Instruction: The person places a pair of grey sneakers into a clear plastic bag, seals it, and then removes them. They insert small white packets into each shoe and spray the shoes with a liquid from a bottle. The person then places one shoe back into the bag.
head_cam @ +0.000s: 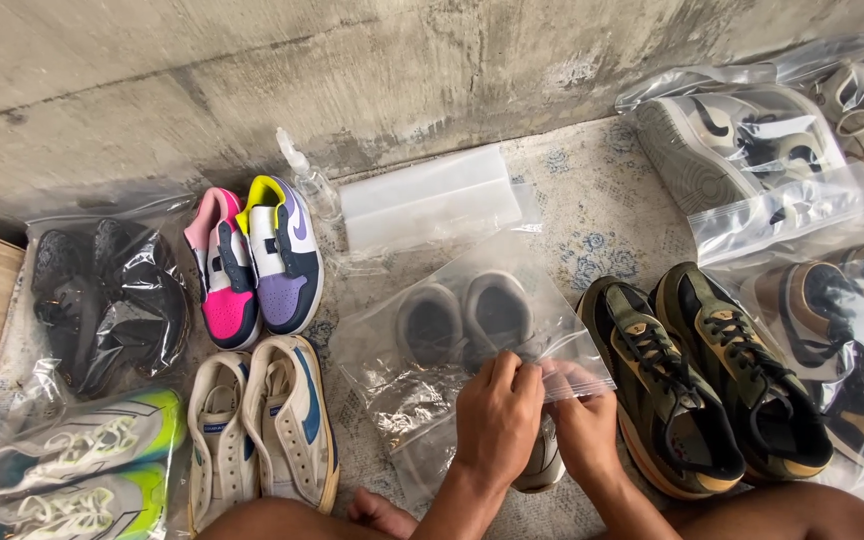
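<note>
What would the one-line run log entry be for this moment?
left hand pinching clear bag edge | right hand pinching same edge | grey shoes inside bag | olive sneakers beside

landmark: centre bag (422, 350) | in it: shoes (464, 318) | left: two loose pairs (257, 330) | right: laced pair (712, 365) | behind: folded bags (430, 197) | at its near edge: both hands (537, 415)

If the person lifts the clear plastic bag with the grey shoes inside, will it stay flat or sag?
The clear plastic bag is thin and wrinkled, so it would probably sag. The grey shoes lie loose inside and may slide toward the lower end. Both hands, left hand and right hand, pinch its open edge; the glossy film looks slippery, so a one-handed grip might slip.
</note>
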